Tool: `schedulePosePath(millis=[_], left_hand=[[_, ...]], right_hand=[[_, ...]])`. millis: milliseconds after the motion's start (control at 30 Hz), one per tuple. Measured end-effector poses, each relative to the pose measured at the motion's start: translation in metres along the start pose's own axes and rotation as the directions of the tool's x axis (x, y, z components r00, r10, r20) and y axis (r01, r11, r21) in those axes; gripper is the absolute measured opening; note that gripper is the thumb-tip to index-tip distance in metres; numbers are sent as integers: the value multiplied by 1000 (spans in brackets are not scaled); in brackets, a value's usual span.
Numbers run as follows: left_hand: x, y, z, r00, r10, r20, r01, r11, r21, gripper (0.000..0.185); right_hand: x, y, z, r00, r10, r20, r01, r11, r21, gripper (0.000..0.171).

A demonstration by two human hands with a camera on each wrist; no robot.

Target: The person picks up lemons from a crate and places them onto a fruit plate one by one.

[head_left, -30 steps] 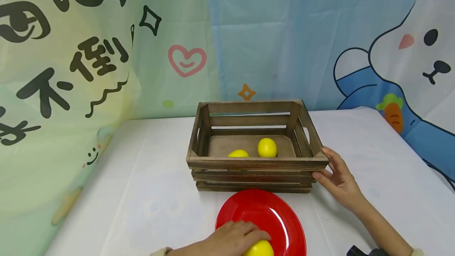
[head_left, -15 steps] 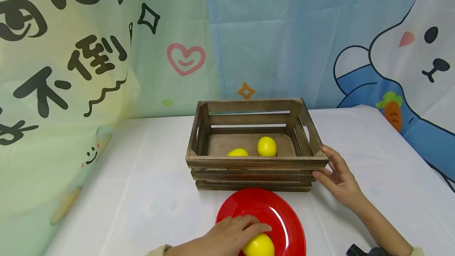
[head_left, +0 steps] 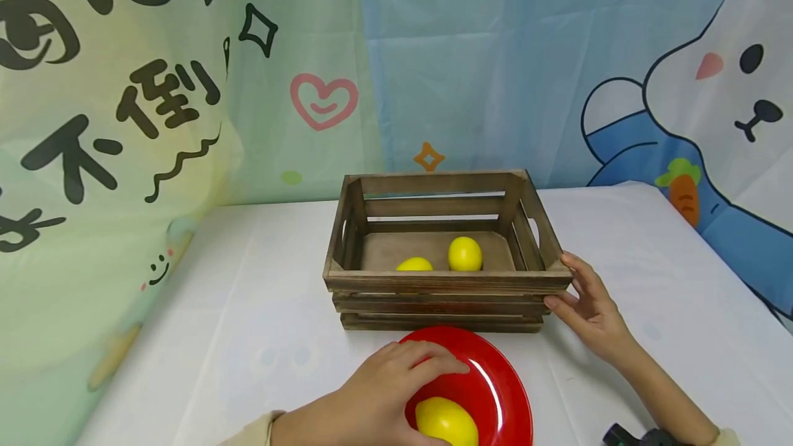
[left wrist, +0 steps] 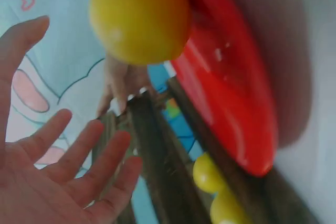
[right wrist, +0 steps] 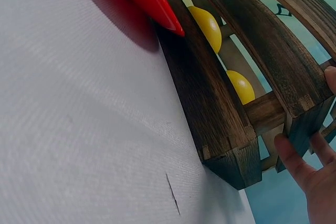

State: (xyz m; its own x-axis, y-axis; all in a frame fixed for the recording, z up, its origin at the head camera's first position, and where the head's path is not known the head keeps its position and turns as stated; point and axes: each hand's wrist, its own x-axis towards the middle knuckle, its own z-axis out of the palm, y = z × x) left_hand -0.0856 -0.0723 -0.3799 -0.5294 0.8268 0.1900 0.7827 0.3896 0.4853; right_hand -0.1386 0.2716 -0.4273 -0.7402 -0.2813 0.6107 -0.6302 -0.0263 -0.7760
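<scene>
A yellow lemon (head_left: pixel 447 421) rests on the red plate (head_left: pixel 489 391) in front of the crate. Over the plate's left side is my left hand (head_left: pixel 396 384), its fingers spread around the lemon. The left wrist view shows those fingers (left wrist: pixel 89 156) extended, with a gap between them and the lemon (left wrist: pixel 139 17). My right hand (head_left: pixel 591 315) holds the front right corner of the slatted wooden crate (head_left: pixel 446 285), thumb on the front and fingers at the end rail. Two more lemons lie inside the crate, one (head_left: pixel 464 254) in plain sight, the other (head_left: pixel 414 264) half hidden by the front slat.
A white cloth (head_left: pixel 266 336) covers the table. Behind it hangs a printed curtain (head_left: pixel 446 74) with a cartoon rabbit. A black object (head_left: pixel 638 436), partly cut off, is by the right forearm at the bottom edge.
My left hand has come up off the lemon and its fingers have spread, leaving more of the lemon in sight on the plate. My right hand has kept its hold on the crate.
</scene>
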Motion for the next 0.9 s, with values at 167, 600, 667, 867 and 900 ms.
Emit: schedulePosePath(millis=[167, 600, 667, 867, 900], left_hand=[[3, 9, -21, 990, 86, -113, -82, 996, 35, 64], [34, 17, -82, 896, 338, -290, -326, 941, 89, 57], [41, 14, -92, 895, 340, -288, -349, 937, 21, 56], [57, -1, -113, 919, 304, -250, -348, 924, -156, 56], [60, -4, -116, 919, 306, -250, -350, 923, -159, 56]], right_hand=[[-1, 2, -1, 1000, -6, 1, 6, 1000, -2, 73], [1, 1, -5, 999, -50, 11, 50, 999, 19, 71], [0, 0, -4, 999, -31, 8, 31, 999, 11, 73], [-1, -3, -3, 999, 48, 3, -47, 997, -59, 78], [-2, -3, -3, 999, 53, 5, -52, 996, -69, 78]])
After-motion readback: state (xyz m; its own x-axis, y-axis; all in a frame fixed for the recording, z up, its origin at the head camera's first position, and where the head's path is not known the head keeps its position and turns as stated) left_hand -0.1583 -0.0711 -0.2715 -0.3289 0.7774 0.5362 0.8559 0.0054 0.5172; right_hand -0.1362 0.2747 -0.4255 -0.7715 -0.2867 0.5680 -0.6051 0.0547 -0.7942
